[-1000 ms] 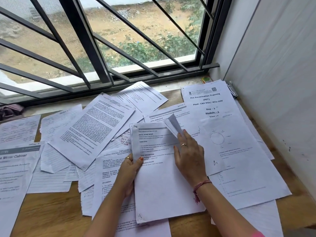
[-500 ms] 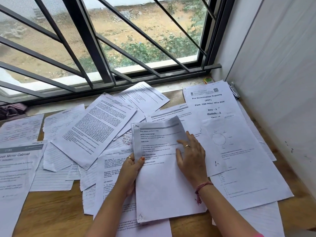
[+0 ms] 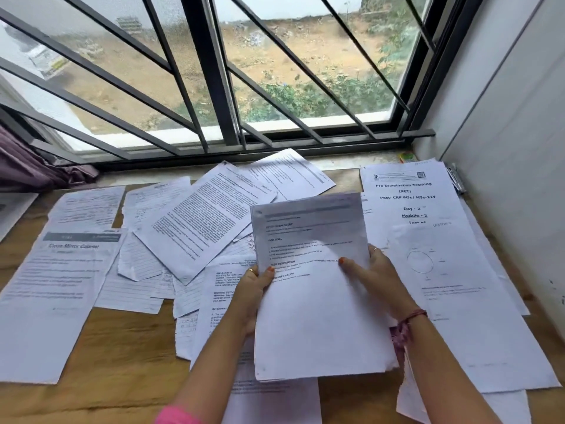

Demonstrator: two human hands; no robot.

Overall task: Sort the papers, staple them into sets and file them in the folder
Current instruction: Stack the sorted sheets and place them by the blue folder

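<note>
The table (image 3: 128,390) was covered with loose papers (image 3: 198,221), spread flat and overlapping from the left edge to the wall at the right, probably so that each heading could be read while sorting. At the far side the window (image 3: 214,71) gave light on them. At the right, the large exam sheet (image 3: 406,203) was laid apart from the rest, near the wall, perhaps as the start of one group.

In the near middle, a thin set (image 3: 321,316) of sheets was lifted from the pile and tilted toward the person, its far edge raised; it seemed to be held so for checking its pages or squaring its edges before stapling. The left hand (image 3: 253,292) gripped its left edge, thumb on the front and fingers curled behind. The right hand (image 3: 376,280) pinched the right edge, with the thumb stretched across the printed face and the fingers behind the sheets.

A dark object (image 3: 455,179) was lying at the far right against the wall; it could not be told if this was the stapler. No folder was seen.
</note>
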